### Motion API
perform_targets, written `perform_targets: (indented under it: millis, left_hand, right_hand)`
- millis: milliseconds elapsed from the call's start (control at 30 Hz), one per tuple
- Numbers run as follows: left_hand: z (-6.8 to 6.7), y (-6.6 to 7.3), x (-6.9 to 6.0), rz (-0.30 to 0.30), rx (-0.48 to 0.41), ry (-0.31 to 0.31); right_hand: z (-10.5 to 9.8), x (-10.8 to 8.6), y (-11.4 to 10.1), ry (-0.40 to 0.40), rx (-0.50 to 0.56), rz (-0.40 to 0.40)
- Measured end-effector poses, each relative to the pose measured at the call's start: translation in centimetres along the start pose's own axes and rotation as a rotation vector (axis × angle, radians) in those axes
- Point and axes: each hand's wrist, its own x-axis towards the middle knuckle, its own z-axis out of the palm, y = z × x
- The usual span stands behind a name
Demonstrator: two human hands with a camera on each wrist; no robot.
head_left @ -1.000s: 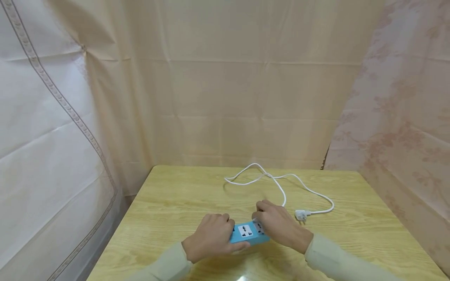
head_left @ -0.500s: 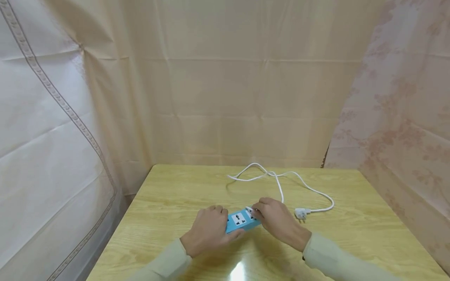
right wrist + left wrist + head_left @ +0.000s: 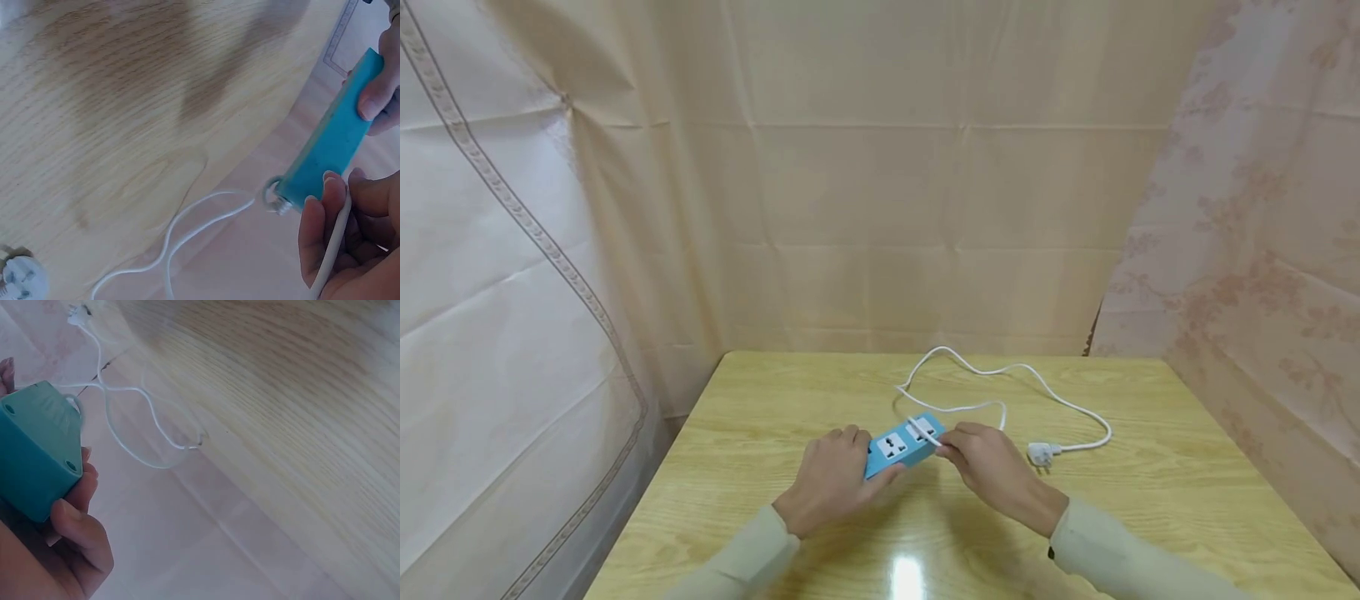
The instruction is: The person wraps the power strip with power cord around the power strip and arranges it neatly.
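A blue power strip [image 3: 907,454] with white socket faces is held above the table by my left hand [image 3: 831,477], which grips its left end. In the left wrist view its blue end [image 3: 37,450] with screw holes sits in the fingers. My right hand [image 3: 1000,475] is beside the strip's right end and pinches the white power cord [image 3: 331,250] between thumb and fingers. From the strip's far end the cord comes back across the rightmost socket to that hand. Part of the cord is hidden inside the right hand.
The rest of the cord [image 3: 958,409] lies in a loose loop on the wooden table [image 3: 760,417]. Its white three-pin plug [image 3: 1042,454] rests to the right of the right hand. Beige curtains [image 3: 850,183] hang behind the table.
The strip and left hand have moved left and away from me, with the strip's right end tilting farther back. The cord has been drawn across the socket face and its loop has shifted.
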Motion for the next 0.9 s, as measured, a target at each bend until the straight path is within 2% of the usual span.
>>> perform_targets:
  millis: [233,433,533,733,900]
  left_hand:
    - [-0.2,-0.6,0.1,-0.058,-0.081,0.046]
    - [-0.2,-0.9,0.1,-0.082,-0.141,0.072]
    - [-0.3,-0.8,0.1,-0.103,-0.219,0.068]
    - [-0.6,-0.8,0.3,-0.218,-0.431,0.049]
    - [-1.0,-0.9,0.5,-0.233,-0.584,0.043]
  right_hand:
    - [-0.2,-0.5,0.1,-0.058,0.081,0.079]
    - [-0.1,-0.9,0.2,-0.043,0.132,0.068]
    - [-0.1,-0.9,0.3,-0.020,0.150,0.055]
    - [0.0,-1.3,0.3,-0.013,0.212,0.064]
    - [-0.1,-2.0,0.2,-0.005,0.250,0.056]
